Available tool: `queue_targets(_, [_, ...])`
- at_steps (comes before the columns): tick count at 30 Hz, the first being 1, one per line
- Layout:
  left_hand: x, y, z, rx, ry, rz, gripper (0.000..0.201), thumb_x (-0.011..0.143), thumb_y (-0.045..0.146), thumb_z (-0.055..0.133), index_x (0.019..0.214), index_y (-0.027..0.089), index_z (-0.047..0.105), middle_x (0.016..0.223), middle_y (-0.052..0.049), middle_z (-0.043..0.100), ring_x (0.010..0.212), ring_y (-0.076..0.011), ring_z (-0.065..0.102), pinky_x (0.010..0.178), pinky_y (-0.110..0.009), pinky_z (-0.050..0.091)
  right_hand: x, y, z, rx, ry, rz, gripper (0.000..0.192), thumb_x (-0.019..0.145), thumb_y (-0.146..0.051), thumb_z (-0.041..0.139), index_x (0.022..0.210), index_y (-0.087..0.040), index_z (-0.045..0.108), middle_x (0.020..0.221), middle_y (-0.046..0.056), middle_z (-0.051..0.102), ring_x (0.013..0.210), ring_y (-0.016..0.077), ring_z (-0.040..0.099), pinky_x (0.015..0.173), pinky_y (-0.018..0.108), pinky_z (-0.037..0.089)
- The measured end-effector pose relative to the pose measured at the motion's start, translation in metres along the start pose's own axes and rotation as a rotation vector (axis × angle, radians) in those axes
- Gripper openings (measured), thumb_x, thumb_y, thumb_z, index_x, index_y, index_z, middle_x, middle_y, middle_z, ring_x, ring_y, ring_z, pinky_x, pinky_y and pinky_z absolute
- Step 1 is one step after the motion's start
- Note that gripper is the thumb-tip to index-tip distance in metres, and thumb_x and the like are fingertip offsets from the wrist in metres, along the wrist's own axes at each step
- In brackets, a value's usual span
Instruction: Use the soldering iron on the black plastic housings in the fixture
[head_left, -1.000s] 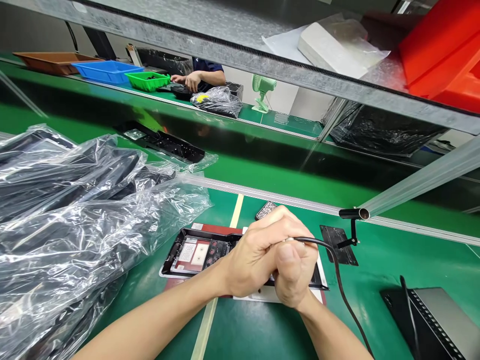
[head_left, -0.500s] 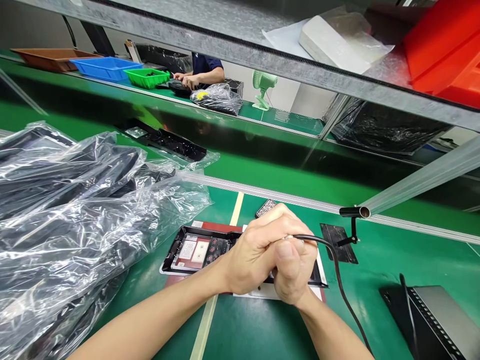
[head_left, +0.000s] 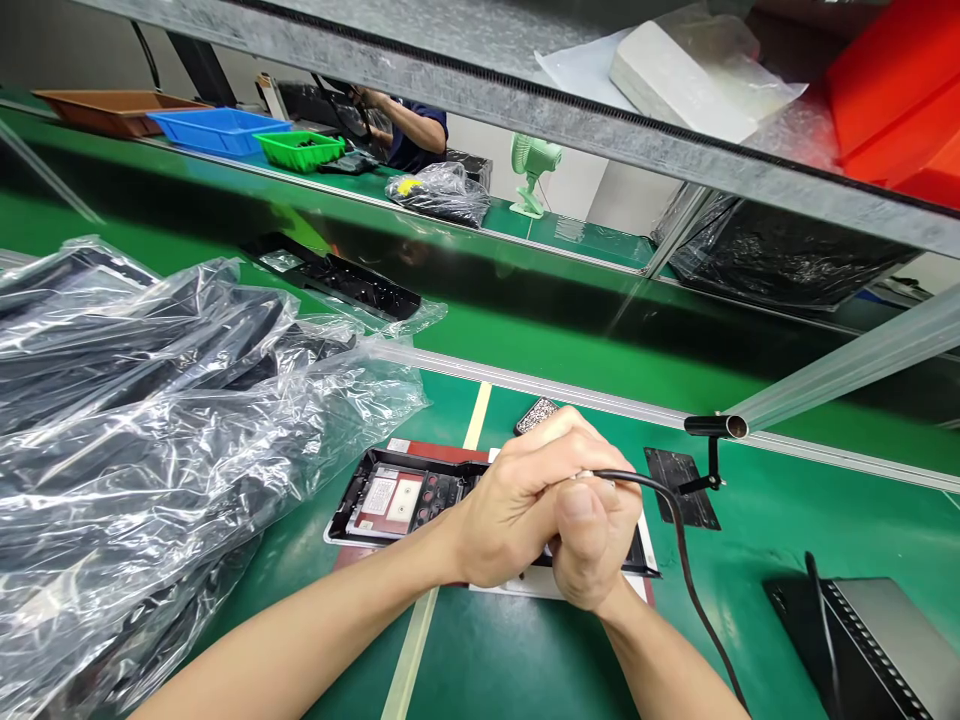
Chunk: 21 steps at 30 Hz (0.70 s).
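My left hand [head_left: 499, 515] and my right hand [head_left: 592, 550] are closed together round a tool whose body they hide. A black cord [head_left: 660, 490] leaves the top of the grip, bends down and runs to the lower right. Below the hands lies a black plastic housing [head_left: 351, 505], open side up, with a label and round holes at its left end. It rests on a red-brown and white base [head_left: 379, 560]. My hands cover its middle, so the tool's tip and any contact are hidden.
Plastic-wrapped black parts [head_left: 172, 430] crowd the left. A black tube holder [head_left: 716, 428] and a grey-black box [head_left: 862, 640] stand right. Behind runs a green belt [head_left: 525, 330] carrying another black housing [head_left: 337, 280]. A metal shelf [head_left: 480, 85] hangs above. A co-worker's arm [head_left: 412, 125] shows beyond.
Across the belt, the co-worker has raised their hands and a black object from the bench. My hands keep the same grip over the housing; the whole view has shifted slightly.
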<state>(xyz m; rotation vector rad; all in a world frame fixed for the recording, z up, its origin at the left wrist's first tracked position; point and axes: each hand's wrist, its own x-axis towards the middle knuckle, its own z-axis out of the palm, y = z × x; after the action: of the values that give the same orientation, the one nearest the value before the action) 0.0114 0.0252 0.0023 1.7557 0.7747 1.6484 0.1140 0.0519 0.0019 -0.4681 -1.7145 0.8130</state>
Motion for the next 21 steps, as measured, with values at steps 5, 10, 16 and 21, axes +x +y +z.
queue_targets(5, [0.0002, -0.0004, -0.0009, 0.009, -0.002, 0.010, 0.030, 0.103, 0.037, 0.047, 0.111, 0.017, 0.068, 0.108, -0.012, 0.069, 0.101, -0.0249, 0.063, 0.089, -0.043, 0.054, 0.0004, 0.0000, -0.0003, 0.021, -0.001, 0.023, 0.053, 0.095, -0.041, 0.051, 0.052, -0.023, 0.025, 0.053, -0.005, 0.024, 0.050, 0.0110, 0.028, 0.053, 0.030, 0.034])
queue_targets(10, [0.0000, -0.0003, -0.0009, 0.003, -0.001, -0.005, 0.030, 0.102, 0.037, 0.048, 0.111, 0.018, 0.069, 0.108, -0.011, 0.069, 0.101, -0.0245, 0.063, 0.090, -0.043, 0.054, -0.0015, 0.0014, -0.0010, -0.023, -0.010, 0.040, 0.058, 0.098, -0.054, 0.045, 0.053, -0.024, 0.023, 0.052, -0.005, 0.019, 0.049, 0.0117, 0.026, 0.052, 0.031, 0.034])
queue_targets(16, [0.0001, -0.0002, -0.0009, -0.008, -0.005, 0.000, 0.030, 0.102, 0.037, 0.048, 0.112, 0.018, 0.069, 0.108, -0.011, 0.069, 0.102, -0.0247, 0.063, 0.090, -0.043, 0.054, -0.0027, 0.0022, -0.0011, -0.018, -0.009, 0.060, 0.058, 0.097, -0.055, 0.047, 0.053, -0.024, 0.026, 0.050, -0.006, 0.020, 0.047, 0.0110, 0.023, 0.051, 0.031, 0.034])
queue_targets(21, [-0.0005, 0.0001, -0.0008, -0.013, 0.000, 0.000, 0.030, 0.103, 0.038, 0.048, 0.111, 0.018, 0.069, 0.108, -0.011, 0.068, 0.102, -0.0246, 0.064, 0.090, -0.043, 0.054, -0.0036, 0.0014, -0.0020, -0.010, -0.010, 0.075, 0.058, 0.096, -0.052, 0.048, 0.051, -0.023, 0.027, 0.052, -0.006, 0.020, 0.047, 0.0097, 0.020, 0.051, 0.030, 0.032])
